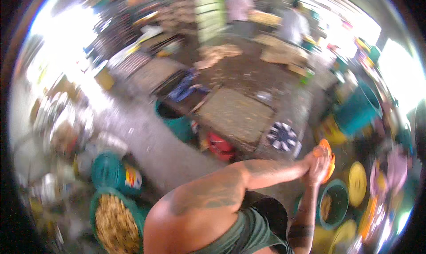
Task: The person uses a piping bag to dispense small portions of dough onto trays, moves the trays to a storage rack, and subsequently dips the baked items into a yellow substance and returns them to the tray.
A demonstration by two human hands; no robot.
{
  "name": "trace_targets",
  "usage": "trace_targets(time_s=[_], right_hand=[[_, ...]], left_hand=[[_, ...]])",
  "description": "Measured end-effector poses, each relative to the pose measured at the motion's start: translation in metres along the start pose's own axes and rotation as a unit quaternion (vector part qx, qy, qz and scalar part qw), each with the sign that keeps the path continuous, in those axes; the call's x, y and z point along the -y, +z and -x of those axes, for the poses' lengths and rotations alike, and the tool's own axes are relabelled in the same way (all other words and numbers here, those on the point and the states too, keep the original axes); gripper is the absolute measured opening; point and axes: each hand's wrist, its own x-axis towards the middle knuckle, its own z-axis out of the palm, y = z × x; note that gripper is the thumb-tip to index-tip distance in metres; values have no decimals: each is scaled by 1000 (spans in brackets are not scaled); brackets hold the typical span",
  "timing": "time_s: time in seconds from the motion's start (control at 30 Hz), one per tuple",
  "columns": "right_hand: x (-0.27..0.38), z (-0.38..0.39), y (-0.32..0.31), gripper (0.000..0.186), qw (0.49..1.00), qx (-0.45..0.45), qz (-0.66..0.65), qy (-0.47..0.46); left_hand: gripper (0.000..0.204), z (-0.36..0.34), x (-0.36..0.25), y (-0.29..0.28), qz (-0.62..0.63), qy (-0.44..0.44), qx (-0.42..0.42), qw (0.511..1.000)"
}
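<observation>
My two hands are together at the right, over the floor beside the wooden table. The left hand (312,160), at the end of a tattooed arm, meets the right hand (317,171), and they overlap. Both are closed around a bright orange, soft-looking thing (330,170), which sticks out above and to the right of the fingers. Its exact kind is blurred. Just below the hands stands a green bucket (345,196) with a little pale stuff at its bottom. A yellow round lid (357,184) is beside that bucket.
Ahead is the worktable with a board (237,114) and a black-and-white round object (282,136). A red bucket (220,146) and a teal bin (177,121) stand under its edge. A tub of pale pieces (116,223) is at lower left. Two people (294,24) stand far off.
</observation>
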Motion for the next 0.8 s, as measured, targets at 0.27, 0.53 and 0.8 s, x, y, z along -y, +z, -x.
trace_targets(time_s=[0.27,0.53,0.8], right_hand=[[-126,129,-140,59,799,-48,-67,595],[-85,50,-218,65,590,-411,-532,446],[-114,192,-150,59,870,-2,249,425]], left_hand=[[37,-54,-7,118,-126,36,20,991],[50,-19,125,140,-346,76,203,913],[26,-35,115,170,119,-329,53,935]])
